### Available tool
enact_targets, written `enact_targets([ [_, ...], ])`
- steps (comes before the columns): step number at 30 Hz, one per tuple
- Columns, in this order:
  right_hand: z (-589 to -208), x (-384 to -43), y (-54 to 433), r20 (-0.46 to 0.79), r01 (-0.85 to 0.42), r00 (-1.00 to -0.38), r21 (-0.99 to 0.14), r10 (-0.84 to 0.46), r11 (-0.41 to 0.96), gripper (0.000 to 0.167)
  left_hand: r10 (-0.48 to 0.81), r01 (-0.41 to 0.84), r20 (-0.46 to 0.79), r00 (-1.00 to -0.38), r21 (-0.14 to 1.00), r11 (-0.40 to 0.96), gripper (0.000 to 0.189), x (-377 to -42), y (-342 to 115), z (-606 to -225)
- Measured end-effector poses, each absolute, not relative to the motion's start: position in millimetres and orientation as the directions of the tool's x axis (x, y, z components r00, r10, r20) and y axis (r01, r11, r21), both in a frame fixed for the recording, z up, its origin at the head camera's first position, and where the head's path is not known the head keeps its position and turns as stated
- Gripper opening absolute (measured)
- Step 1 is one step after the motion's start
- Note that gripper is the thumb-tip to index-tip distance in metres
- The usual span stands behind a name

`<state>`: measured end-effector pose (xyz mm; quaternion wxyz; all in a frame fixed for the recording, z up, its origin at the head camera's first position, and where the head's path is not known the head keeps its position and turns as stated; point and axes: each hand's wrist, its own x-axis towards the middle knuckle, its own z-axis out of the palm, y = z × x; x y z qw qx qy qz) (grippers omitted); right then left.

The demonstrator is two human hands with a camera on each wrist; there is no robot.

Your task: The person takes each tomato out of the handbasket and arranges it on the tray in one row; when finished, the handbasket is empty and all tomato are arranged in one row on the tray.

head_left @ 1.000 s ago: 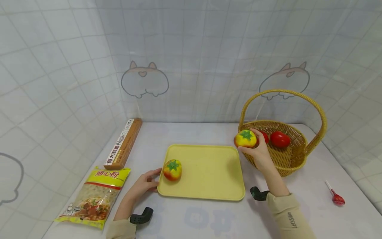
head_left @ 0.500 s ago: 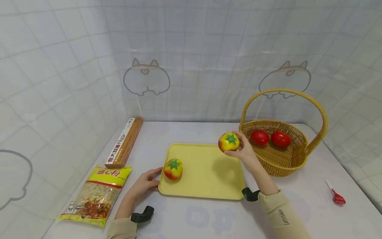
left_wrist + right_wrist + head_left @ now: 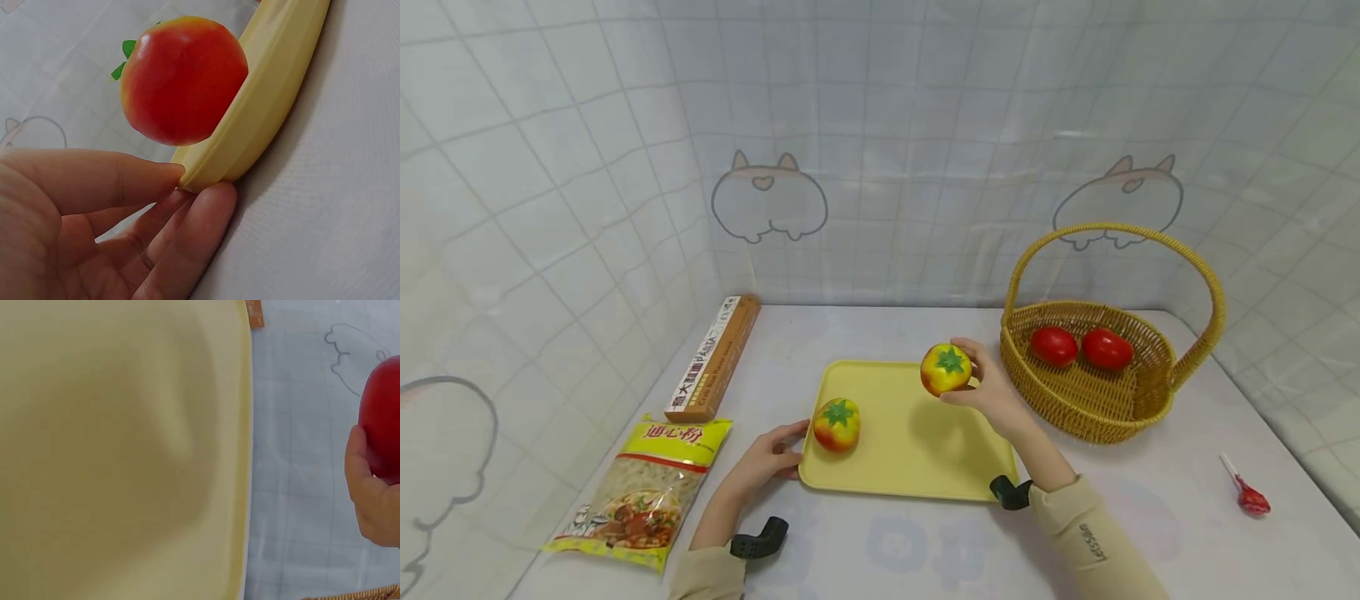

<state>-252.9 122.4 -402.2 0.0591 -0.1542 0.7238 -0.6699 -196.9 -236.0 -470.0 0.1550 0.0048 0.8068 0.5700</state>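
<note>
My right hand (image 3: 992,398) pinches a yellow-and-red tomato (image 3: 946,369) with a green star-shaped top, between thumb and fingers. It is held above the right half of a yellow tray (image 3: 880,479), which bears its shadow. In the right wrist view only the red side of that tomato (image 3: 382,419) shows, cut by the frame's edge. A second such tomato (image 3: 837,427) lies on the tray's left side. At the tray's left edge, my left hand (image 3: 763,458) pinches the rim, thumb above and fingers below, as the left wrist view shows at the tray corner (image 3: 206,165).
Back right stands a wicker basket (image 3: 1052,408) with a tall handle and two red oval fruits (image 3: 1054,346) inside. A lollipop (image 3: 1251,498) lies near the right edge. On the left are a pasta box (image 3: 718,362) and a bag of macaroni (image 3: 643,500).
My right hand has carried the tomato leftward from the basket's rim to above the tray. My left hand stays at the tray's left edge.
</note>
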Motion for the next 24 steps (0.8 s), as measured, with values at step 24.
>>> enact_targets([
  [24, -417, -243, 73, 0.041, -0.081, -0.904, -0.994, -0.425, 0.076, 0.079, 0.153, -0.202, -0.268, -0.951, 0.915, 0.348, 0.06, -198, -235, -469],
])
